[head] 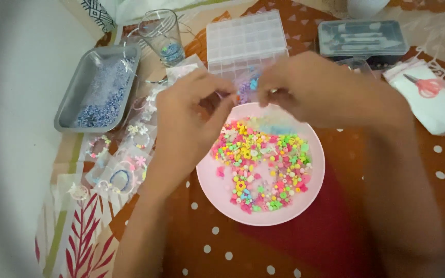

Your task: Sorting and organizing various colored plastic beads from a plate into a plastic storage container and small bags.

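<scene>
Both hands raised together above the far rim of a round pink plate (pixel 208 183), fingertips nearly meeting. Left hand (pixel 189 121) pinched shut on something small and blurred, too fine to name; right hand (pixel 305 87) likewise pinched, with a few strung beads (pixel 247 88), bluish and purple, showing between the two hands. Whether a thread ran between the hands could not be told. Below the hands, the plate heaped with loose beads (pixel 261 164) in yellow, green, pink and white, some flower-shaped. Plate resting on a brown cloth with white dots (pixel 439 175) spread over the surface. Just beyond the hands, a clear compartmented box (pixel 245 38), lid closed, contents unclear. To its right, a grey lidded case (pixel 362 38) with pale tools inside. Further right, a white sheet or pouch (pixel 439 110) with red-handled scissors (pixel 424 86) lying on it. On the left, a grey rectangular tray (pixel 73 98) holding bluish-purple beads, and behind it a clear glass cup (pixel 161 33) with some blue bits at the bottom. Between tray and plate, several small clear packets (pixel 124 164) with finished bracelets and charms, lying flat and overlapping, close beside the left wrist.
</scene>
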